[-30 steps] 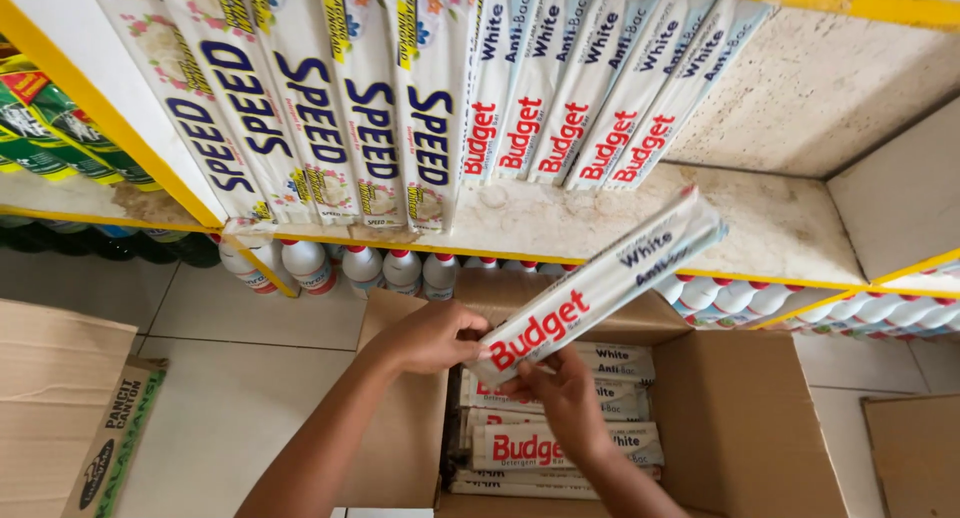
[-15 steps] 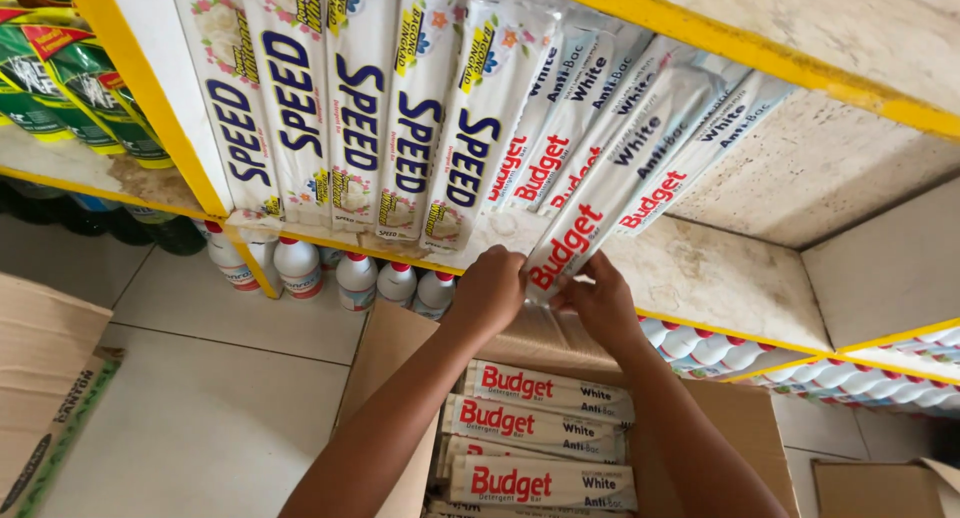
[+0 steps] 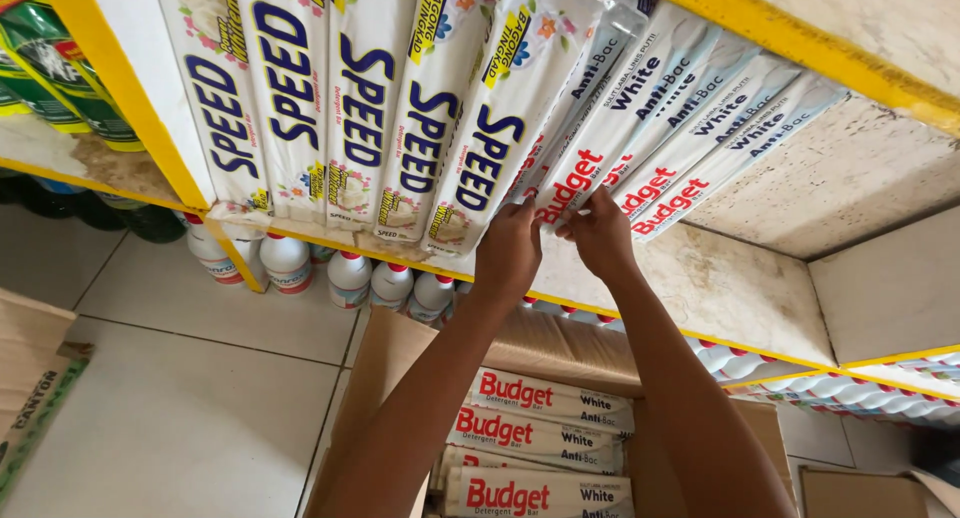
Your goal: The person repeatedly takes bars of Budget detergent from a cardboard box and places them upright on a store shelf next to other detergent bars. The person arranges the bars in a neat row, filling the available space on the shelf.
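Both hands, left [image 3: 508, 250] and right [image 3: 600, 233], grip the soap bar [image 3: 600, 143] at its lower end; looks stiff, slick-wrapped, moderately heavy.

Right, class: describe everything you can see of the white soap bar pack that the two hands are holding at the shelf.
The soap bar pack is long and slim, in glossy white plastic wrap with red and dark blue print. It leans back on the shelf among other white packs, beside a row with blue lettering. Its lower end is gripped by the left hand and the right hand.
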